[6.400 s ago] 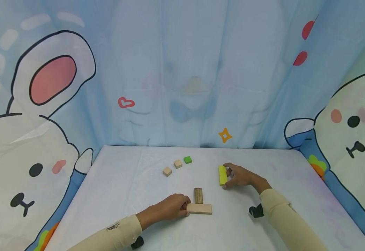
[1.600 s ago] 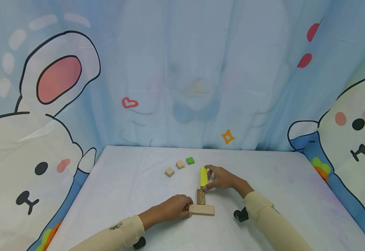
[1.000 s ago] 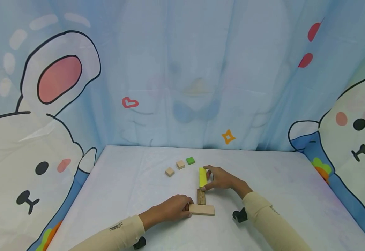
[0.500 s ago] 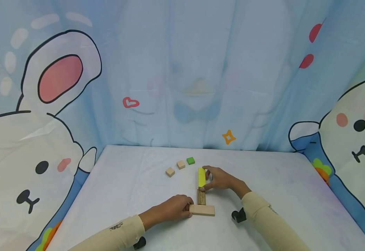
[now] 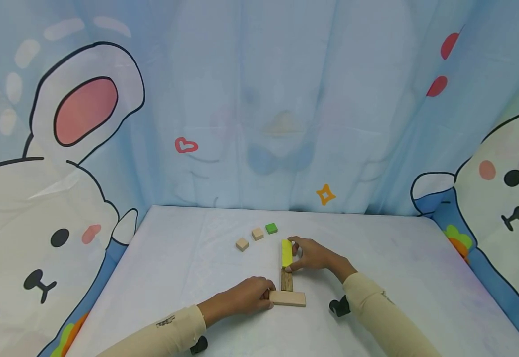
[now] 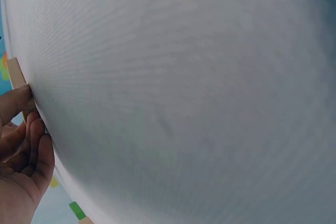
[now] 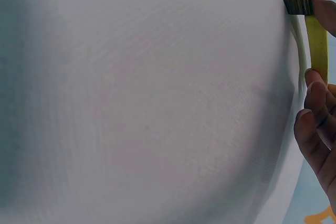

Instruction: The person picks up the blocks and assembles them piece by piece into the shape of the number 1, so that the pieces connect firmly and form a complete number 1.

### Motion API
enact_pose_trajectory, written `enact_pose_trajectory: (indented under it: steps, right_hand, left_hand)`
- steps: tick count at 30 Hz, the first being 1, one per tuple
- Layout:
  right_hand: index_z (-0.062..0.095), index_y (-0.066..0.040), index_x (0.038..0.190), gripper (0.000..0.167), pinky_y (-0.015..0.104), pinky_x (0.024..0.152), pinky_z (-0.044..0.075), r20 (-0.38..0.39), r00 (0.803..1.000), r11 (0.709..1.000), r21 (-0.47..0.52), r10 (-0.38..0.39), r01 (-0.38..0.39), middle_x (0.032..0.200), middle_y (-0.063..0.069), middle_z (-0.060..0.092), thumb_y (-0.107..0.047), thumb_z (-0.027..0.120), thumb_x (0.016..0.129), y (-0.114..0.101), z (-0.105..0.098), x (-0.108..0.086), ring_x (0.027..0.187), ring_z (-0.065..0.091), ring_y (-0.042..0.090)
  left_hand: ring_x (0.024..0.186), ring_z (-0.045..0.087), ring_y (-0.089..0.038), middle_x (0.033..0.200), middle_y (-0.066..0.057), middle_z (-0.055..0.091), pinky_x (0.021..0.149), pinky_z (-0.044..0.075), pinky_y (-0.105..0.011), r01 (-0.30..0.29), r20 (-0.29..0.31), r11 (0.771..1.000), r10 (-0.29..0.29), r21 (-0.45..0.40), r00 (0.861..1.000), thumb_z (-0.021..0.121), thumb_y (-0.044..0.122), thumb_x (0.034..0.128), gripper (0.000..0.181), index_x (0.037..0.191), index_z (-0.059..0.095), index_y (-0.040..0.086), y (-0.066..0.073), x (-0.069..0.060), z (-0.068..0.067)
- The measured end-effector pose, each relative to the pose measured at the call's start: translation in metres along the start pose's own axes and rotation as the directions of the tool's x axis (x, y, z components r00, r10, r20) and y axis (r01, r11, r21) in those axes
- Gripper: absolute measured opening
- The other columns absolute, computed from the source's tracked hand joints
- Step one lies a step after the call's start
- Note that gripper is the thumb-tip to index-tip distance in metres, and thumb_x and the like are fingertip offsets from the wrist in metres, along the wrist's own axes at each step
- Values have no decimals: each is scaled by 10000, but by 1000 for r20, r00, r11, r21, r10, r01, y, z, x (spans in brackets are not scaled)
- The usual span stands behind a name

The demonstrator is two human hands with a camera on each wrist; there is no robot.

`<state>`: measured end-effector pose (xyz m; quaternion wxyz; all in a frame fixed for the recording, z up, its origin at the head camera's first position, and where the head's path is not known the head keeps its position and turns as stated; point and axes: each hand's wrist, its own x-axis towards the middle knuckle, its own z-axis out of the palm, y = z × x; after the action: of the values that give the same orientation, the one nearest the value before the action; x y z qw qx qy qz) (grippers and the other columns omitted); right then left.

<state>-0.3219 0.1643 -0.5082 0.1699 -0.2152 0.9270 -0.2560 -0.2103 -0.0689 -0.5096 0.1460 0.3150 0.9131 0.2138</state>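
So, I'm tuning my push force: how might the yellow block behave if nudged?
Likely stiff: the yellow block shows straight edges in the right grip. Unlikely to roll: its faces look flat. Pushed endwise, it may shove the dark block at its near end.

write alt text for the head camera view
A right hand pinches a yellow block at the far end of a brown wooden block; the left hand holds a pale plank at the brown block's near end. Beyond, on a white tabletop, lie two pale cubes and a green block.

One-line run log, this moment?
left hand: holds pale plank; right hand: pinches yellow block; dark block: between plank and yellow block; green block: untouched
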Motion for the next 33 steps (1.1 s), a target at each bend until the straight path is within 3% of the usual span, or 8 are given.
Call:
enact_pose_trajectory:
  steps: [33]
  right_hand:
    - [417, -4, 1478, 1001, 343, 779, 423, 30, 999, 998, -51, 28, -26, 1017, -9, 589, -452, 890, 718, -1, 1, 4, 868, 506, 150]
  left_hand:
    - [695, 496, 24, 802, 119, 566, 645, 445, -147, -8, -4, 1000, 8, -5, 1000, 752, 191, 915, 284, 1169, 682, 85, 2, 0, -1]
